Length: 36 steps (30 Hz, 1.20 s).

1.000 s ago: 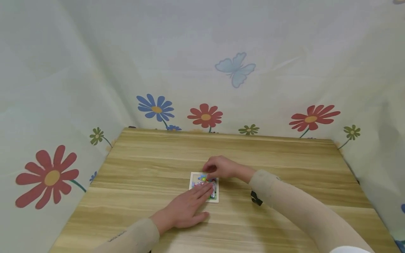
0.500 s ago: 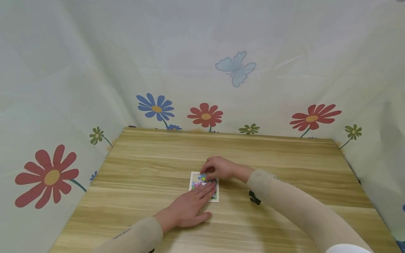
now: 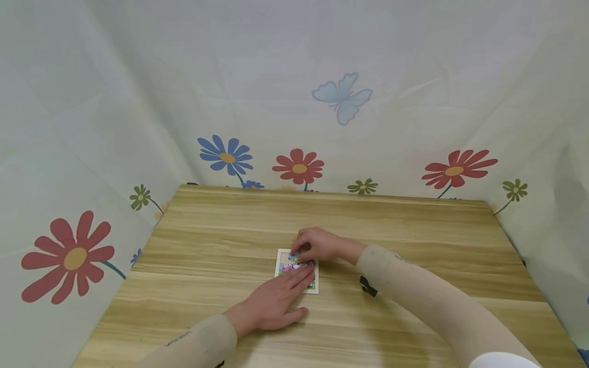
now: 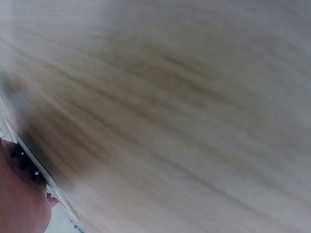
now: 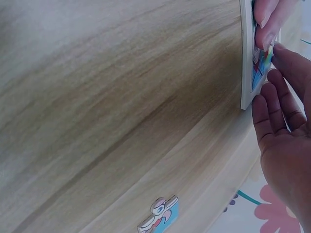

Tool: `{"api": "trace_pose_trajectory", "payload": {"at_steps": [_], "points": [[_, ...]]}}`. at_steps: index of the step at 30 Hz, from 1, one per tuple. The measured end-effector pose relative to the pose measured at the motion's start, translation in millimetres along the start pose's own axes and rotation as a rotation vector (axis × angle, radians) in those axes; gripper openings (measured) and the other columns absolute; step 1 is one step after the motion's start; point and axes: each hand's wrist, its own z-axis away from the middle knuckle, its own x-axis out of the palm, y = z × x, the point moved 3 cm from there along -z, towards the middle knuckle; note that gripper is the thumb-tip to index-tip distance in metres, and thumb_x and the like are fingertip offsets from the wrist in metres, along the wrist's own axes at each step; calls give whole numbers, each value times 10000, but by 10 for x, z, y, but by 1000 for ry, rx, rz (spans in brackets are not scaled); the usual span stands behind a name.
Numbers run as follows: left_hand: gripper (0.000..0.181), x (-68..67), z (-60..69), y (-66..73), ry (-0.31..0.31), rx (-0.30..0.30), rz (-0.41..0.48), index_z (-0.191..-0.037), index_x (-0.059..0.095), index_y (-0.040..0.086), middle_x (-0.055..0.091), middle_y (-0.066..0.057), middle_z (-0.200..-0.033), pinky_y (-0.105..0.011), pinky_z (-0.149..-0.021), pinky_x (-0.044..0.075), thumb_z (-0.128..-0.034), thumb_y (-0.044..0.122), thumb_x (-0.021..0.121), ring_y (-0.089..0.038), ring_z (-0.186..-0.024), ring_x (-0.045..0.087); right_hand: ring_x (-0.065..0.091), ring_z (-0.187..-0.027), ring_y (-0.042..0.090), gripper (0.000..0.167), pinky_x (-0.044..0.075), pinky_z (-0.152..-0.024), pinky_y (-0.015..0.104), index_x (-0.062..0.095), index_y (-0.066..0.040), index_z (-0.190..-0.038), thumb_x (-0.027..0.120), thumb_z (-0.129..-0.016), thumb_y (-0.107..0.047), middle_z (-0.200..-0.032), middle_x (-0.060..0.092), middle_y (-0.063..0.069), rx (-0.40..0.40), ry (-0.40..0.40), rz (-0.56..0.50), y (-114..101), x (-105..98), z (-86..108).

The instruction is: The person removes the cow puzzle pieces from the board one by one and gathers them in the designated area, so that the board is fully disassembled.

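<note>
Although the picture board [image 3: 284,259] lay in view, flat on the middle of the table [image 3: 221,220], much of its print was covered by the two hands. The left hand [image 3: 276,301] rested over the lower part of it, its fingers straight and its thumb apart; this hand was not gripping. The right hand [image 3: 317,245] was at the far right corner, with bent fingers and the tips of thumb and forefinger close together over the print. Whether they pinched a piece, I could not tell. The left wrist view was blurred and showed only a thin edge of the board and a part of a hand, cut off at the lower left. In the right wrist view, a loose piece [image 5: 160,216] lay on the table, well apart from the board, cut off by the lower border. A black clip [image 3: 368,286] was partly hidden under the right sleeve [image 3: 423,291], and the left sleeve [image 3: 198,342] ran out of view below. Behind the table hung a pale cloth [image 3: 257,92] with flowers and a butterfly [image 3: 342,98].
</note>
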Motion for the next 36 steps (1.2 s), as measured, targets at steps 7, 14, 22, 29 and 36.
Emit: {"api": "trace_pose_trajectory", "payload": {"at_steps": [7,14,22,29,36], "points": [[774,17,-4,-10,6,3,-12,-1686,219,34,167,-118,-1767,-370,-1305,195,-1111,524,388,-214,-1627,151,569,-899,91,201,510,-833,235,820,-103,-1170,778,-974,-109,-1047,687,-5,9,-10,-20,6,9,-29],[768,21,-6,-12,3,3,-15,-1684,223,32,170,-125,-1766,-373,-1305,196,-1113,519,380,-227,-1629,147,581,-897,85,135,530,-843,242,818,-109,-1103,771,-977,-107,-991,653,-37,0,-1,11,-6,-12,-56],[771,42,-12,-7,33,14,5,-1678,230,14,173,-129,-1764,-389,-1301,216,-1113,507,411,-249,-1626,162,566,-891,98,69,514,-837,241,788,-96,-1034,772,-971,-119,-968,632,-28,1,-12,24,-31,-35,-83],[772,50,-14,-5,45,20,-5,-1674,234,4,171,-137,-1763,-394,-1300,220,-1116,512,398,-254,-1626,166,543,-871,94,43,497,-807,237,764,-99,-997,765,-977,-138,-942,597,-45,10,-26,31,-29,-25,-120],[776,42,-6,-8,36,17,-5,-1669,246,-4,193,-149,-1757,-394,-1299,224,-1112,513,401,-258,-1624,176,544,-875,99,139,496,-808,236,810,-108,-1104,774,-971,-125,-975,613,-37,24,-26,-7,-46,0,-117]]}}
